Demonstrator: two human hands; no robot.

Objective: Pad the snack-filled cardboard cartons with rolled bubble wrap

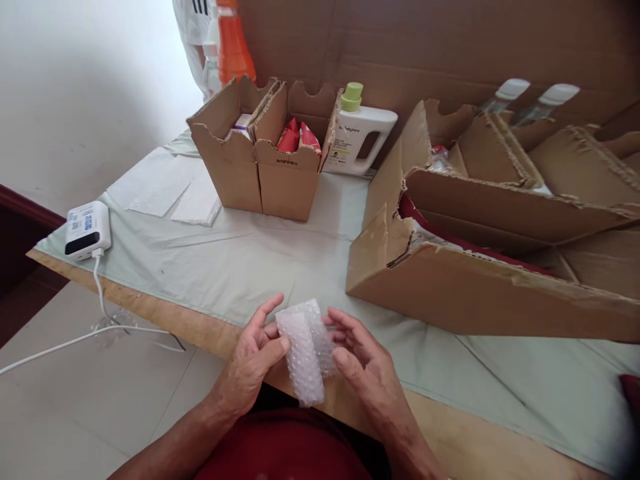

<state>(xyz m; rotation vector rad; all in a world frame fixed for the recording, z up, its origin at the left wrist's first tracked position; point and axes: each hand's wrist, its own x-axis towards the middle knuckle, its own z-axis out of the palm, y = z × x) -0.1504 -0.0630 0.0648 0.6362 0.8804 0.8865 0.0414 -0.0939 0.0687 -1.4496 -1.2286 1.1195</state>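
Note:
Between my hands, at the front edge of the table, is a small piece of clear bubble wrap [305, 353], folded into a layered strip that hangs at a tilt. My left hand [255, 353] grips its left edge, thumb on the front, index finger stretched away. My right hand [363, 360] stays at the right edge with thumb and fingers apart. Its fingertips come close to the wrap's loose flap; whether they touch it I cannot tell. Whether anything lies inside the folds is hidden.
Flat bubble wrap sheets [195, 190] lie at the back left, near a white power bank [87, 230] with a cable. Small cardboard boxes [285, 180] hold red packets. Beside them stands a white detergent bottle [361, 137]. A large divided carton [490, 293] fills the right side.

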